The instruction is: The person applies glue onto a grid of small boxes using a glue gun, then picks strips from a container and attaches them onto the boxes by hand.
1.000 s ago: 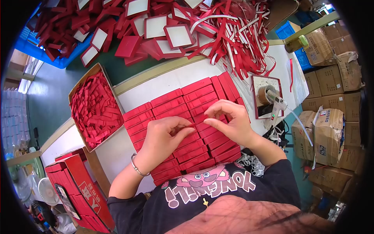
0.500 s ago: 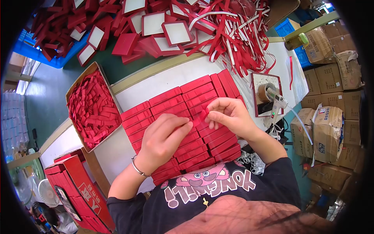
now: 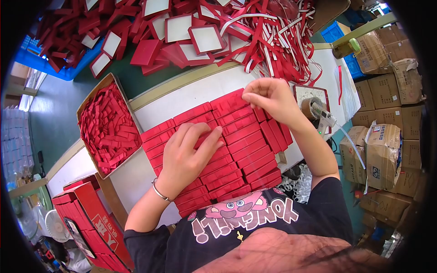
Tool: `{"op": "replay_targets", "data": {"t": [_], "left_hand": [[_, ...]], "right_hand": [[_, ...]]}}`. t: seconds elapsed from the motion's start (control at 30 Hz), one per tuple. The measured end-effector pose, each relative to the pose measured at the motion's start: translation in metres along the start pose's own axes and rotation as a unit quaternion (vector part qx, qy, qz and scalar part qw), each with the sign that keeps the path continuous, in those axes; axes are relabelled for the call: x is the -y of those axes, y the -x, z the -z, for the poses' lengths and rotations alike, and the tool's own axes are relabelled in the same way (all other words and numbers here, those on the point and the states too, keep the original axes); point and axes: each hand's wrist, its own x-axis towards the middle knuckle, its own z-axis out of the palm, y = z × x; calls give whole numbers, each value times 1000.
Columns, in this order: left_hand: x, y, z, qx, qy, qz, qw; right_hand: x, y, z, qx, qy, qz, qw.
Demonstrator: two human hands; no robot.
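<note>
Rows of narrow red boxes (image 3: pixel 252 157) lie packed side by side on the white table in front of my body. My left hand (image 3: pixel 184 152) rests over the middle of these rows, fingers bent but apart, with nothing visible in it. Above the far right corner of the rows is my right hand (image 3: pixel 273 100), its thumb and forefinger pinched together. Whatever may be between those fingertips is too small or hidden to make out. A few boxes (image 3: pixel 275 134) at the right end lie at a different angle from the rest.
A carton of short red ribbon pieces (image 3: pixel 109 127) stands left. Beyond are heaped red box parts with white insides (image 3: pixel 207 38) and a tangle of red and white ribbons (image 3: pixel 277 45). A glue gun (image 3: pixel 324 119) lies right; cardboard cartons (image 3: pixel 382 150) are stacked farther right.
The hands have parted from the small red ribbon piece between them. My right hand has moved away and to the right; my left has lowered onto the boxes. Right-end boxes have shifted toward me.
</note>
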Motion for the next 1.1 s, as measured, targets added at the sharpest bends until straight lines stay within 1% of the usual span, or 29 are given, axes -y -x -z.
{"op": "replay_targets", "data": {"t": [0.07, 0.13, 0.27, 0.37, 0.47, 0.5, 0.53, 0.57, 0.6, 0.7, 0.73, 0.77, 0.9, 1.03, 1.1], "left_hand": [[0, -1, 0, 35, -23, 27, 999], [0, -6, -4, 73, -37, 66, 994], [6, -16, -16, 91, -103, 71, 988], [9, -21, -20, 123, -124, 71, 982], [9, -24, -22, 147, -134, 70, 978], [10, -25, -24, 148, -136, 67, 977], [10, -25, -25, 148, -139, 64, 977], [9, -26, -26, 145, -146, 59, 977], [8, -26, -27, 144, -151, 55, 976], [7, -27, -26, 145, -155, 47, 976], [8, -28, -26, 146, -154, 43, 976], [9, -29, -26, 147, -146, 43, 977], [12, -32, -28, 148, -126, 46, 980], [11, -37, -31, 161, -147, 41, 975], [14, -34, -32, 148, -139, 37, 978]], "right_hand": [[-6, -14, 3, -2, 48, 1, 999], [-6, -20, 2, 2, 69, -20, 997], [-4, -23, -1, 0, 99, -35, 994], [-8, -22, -3, -12, 120, -6, 993], [-3, -15, -10, -46, 209, 36, 976], [-3, -11, -12, -76, 283, 135, 947], [-3, -7, -15, -104, 353, 232, 900], [-3, -3, -17, -131, 417, 328, 838], [-6, 4, -19, -101, 438, 350, 822], [-6, 15, -30, -82, 482, 352, 798], [-12, 16, -29, -61, 500, 331, 798], [-16, 17, -30, -66, 497, 327, 801], [-16, 16, -32, -63, 500, 318, 803], [-11, 13, -25, -50, 514, 318, 795], [-11, 13, -24, -46, 523, 325, 787]]}}
